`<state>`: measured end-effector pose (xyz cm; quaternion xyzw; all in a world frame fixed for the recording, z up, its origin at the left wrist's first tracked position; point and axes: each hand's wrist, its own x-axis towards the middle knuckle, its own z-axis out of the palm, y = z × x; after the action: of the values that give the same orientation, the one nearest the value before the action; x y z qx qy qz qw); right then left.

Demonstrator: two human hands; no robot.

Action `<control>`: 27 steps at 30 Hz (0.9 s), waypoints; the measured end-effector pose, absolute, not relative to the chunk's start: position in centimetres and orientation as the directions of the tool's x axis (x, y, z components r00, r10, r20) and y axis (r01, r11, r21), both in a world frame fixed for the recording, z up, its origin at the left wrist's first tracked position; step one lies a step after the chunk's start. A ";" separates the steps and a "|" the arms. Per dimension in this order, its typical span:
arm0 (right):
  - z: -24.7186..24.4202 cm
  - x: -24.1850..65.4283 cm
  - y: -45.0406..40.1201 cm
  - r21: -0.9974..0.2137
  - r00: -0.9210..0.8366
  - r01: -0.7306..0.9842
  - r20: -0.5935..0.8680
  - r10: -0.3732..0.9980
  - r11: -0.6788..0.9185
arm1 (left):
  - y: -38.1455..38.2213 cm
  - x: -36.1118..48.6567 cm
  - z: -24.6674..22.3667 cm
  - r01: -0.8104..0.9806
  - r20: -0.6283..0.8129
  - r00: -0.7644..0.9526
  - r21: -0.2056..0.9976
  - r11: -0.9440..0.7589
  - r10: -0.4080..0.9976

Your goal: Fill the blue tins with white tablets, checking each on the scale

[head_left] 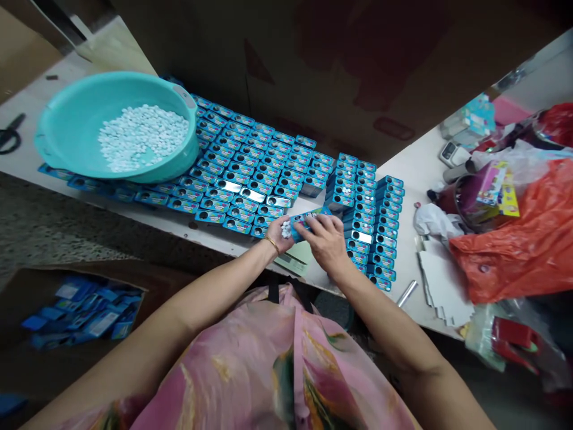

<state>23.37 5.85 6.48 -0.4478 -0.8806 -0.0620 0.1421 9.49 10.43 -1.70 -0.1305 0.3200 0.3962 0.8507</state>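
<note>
Carefully, the right hand (326, 239) pinched a blue box (296, 232), its fingers bent over the top, while the left hand (278, 236) cupped white pellets (286, 229) beside the box's near end; its hidden fingers' closure could not be told. A level palm and light grip probably served best. Box rows (246, 160) flanked both hands on the desk (412, 173).

The light is dim; right of the turquoise basin (67, 134) the cardboard (313, 77) is dark, and below it blue boxes (89, 310) look blurred.
</note>
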 end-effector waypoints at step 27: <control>-2.7 25.6 0.5 -0.780 -0.044 0.609 0.148 0.988 0.144 | 2.4 1.1 -0.3 -0.732 -0.803 0.321 0.126 0.669 0.502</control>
<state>25.62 0.55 -2.71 -0.5960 -0.6700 0.2699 0.3507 1.11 2.43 -0.31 -0.1316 0.4378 0.3848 0.8019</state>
